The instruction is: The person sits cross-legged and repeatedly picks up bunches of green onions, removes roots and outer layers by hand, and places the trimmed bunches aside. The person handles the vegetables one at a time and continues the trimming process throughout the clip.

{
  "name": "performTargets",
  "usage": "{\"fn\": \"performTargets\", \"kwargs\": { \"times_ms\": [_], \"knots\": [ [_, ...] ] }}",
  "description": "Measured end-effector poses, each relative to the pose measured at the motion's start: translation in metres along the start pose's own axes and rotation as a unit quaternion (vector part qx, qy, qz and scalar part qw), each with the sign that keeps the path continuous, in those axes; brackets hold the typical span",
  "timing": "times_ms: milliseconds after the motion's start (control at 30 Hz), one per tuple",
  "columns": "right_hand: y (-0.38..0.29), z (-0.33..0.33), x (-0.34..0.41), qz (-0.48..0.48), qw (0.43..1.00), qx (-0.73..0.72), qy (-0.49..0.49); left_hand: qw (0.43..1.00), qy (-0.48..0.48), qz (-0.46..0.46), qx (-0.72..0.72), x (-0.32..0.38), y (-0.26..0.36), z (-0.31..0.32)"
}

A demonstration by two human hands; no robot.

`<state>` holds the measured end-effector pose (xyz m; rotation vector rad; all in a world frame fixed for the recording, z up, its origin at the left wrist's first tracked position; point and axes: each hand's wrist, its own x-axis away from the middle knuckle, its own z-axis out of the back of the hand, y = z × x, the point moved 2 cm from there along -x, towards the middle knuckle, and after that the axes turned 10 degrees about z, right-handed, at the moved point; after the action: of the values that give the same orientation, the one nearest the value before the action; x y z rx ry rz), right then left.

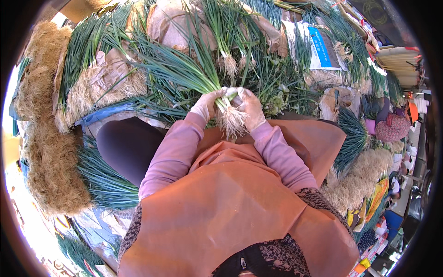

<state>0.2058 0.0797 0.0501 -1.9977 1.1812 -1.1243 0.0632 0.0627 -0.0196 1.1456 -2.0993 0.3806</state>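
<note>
Both my hands wear pale gloves and meet above my lap at a bunch of green onions [183, 76]. My left hand [208, 103] grips the bunch around its white stems, with the green leaves fanning up and to the left. The shaggy white roots [231, 119] hang down between my wrists. My right hand [250, 105] is against the stems and roots on the other side, its fingertips near those of the left; what lies under its fingers is partly hidden. Just beyond, another small bunch of green onions [226, 52] rests with its roots toward me.
Loose leaves and trimmings [277, 86] cover the ground ahead. Stacked onions with rooted ends [107, 83] stand at the left, beside a long brown root pile [52, 138]. A printed white sack [315, 45] lies upper right. Another person [391, 126] is bent over at far right.
</note>
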Motion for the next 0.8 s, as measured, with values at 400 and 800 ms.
{"fn": "performTargets", "kwargs": {
  "times_ms": [400,800],
  "knots": [
    [-0.12,0.05,-0.018,0.163,0.795,0.576,0.1,0.987,0.037,-0.158,-0.018,0.03,0.035,-0.022],
    [-0.014,-0.029,-0.181,0.078,0.576,0.813,0.004,0.987,0.029,-0.145,0.057,0.02,0.054,0.007]
  ]
}}
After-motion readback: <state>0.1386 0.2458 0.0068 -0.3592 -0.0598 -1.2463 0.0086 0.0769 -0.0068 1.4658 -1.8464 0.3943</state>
